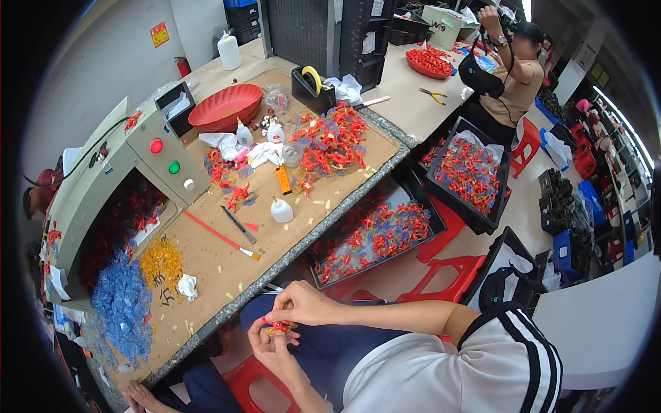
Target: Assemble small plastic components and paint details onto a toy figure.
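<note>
Over my lap, just off the table's edge, both hands meet at a small red and yellow plastic piece. My left hand cups it from below with curled fingers. From above, my right hand pinches at its top with thumb and fingertips. Fingers partly cover the piece, so its full shape is hidden. Similar red, yellow and blue pieces fill a black tray beyond my hands, under the table edge. A pile of them lies on the table.
On the table are blue pieces, yellow pieces, a brush, a white bottle and a red bowl. A grey machine stands left. Another person's hand shows lower left; a person sits far right.
</note>
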Demonstrator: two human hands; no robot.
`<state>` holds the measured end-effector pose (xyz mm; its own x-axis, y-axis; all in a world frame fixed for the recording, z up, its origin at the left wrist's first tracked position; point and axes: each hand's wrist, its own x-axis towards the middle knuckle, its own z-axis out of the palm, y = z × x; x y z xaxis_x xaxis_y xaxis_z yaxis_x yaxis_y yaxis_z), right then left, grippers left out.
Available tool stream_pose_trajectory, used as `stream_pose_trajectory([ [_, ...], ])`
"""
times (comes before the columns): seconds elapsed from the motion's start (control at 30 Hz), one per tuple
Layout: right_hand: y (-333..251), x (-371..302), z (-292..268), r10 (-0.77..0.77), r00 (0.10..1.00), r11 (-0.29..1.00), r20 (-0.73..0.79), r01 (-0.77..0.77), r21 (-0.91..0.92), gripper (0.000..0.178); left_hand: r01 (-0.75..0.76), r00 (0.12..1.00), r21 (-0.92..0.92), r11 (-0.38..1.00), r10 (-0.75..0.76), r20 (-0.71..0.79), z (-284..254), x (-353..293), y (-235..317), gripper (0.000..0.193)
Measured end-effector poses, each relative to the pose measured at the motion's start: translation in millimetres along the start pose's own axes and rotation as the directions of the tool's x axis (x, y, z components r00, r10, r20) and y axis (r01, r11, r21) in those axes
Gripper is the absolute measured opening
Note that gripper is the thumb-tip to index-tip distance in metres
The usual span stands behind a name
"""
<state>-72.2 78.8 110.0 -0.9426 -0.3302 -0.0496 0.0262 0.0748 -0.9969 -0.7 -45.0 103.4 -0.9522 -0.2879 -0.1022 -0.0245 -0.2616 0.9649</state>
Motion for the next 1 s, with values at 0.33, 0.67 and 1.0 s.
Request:
stream_pose_trajectory([
  [0.33,-14.6,-3.4,-7.1,0.007,0.998,1.0,0.069,-0.006,-0.009,0.027,0.012,1.0,0.002,1.0,-0.012,0.013,-0.4,2.3,6.1,0.032],
  [0.67,-11.5,5.1,-4.0,0.112,0.983,0.987,0.146,-0.127,0.097,0.018,0.017,1.0,-0.043,0.999,-0.018,-0.019,-1.4,1.4,10.7,0.034],
  [1.0,-13.9,2.1,10.2,0.092,0.992,0.984,0.09,-0.105,0.147,0.015,0.045,0.998,-0.071,0.996,-0.049,-0.045,-9.8,-2.7,15.8,0.036],
])
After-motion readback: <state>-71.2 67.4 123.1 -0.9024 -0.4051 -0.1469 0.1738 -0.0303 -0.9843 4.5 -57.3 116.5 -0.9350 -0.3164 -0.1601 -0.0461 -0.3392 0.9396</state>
